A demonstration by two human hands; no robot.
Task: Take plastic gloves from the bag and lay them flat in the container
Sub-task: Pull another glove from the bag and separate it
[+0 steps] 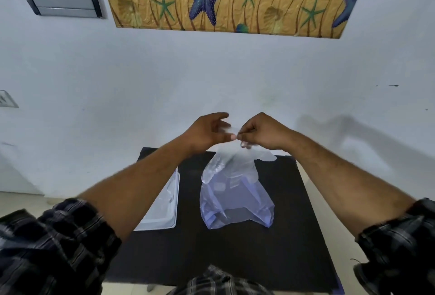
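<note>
- The black desk is carrying everything, and I am taking the plastic bag at its middle as the landmark for all places below.
- The bag is standing loosely on the desk, translucent and bluish, sagging at its base; what remains inside it is too faint to tell.
- The clear plastic container is lying just left of the bag, partly hidden under the left forearm; whether any gloves are lying in it cannot be told.
- A clear plastic glove is hanging directly above the bag, its fingers drooping toward the bag's mouth and possibly touching it.
- The right hand is pinching the glove's cuff edge above the bag, thumb and forefinger closed on the film.
- The left hand is meeting it above the bag, thumb tip at the same edge, the other fingers spread and blurred; whether it is gripping the film cannot be told.
- Judging from this, the film is clinging to itself, so it could be tearing or staying bunched if pulled hard; a dangling finger could be dragging the light bag over; and a glove released too high left of the bag would likely be landing crumpled, not flat.
</note>
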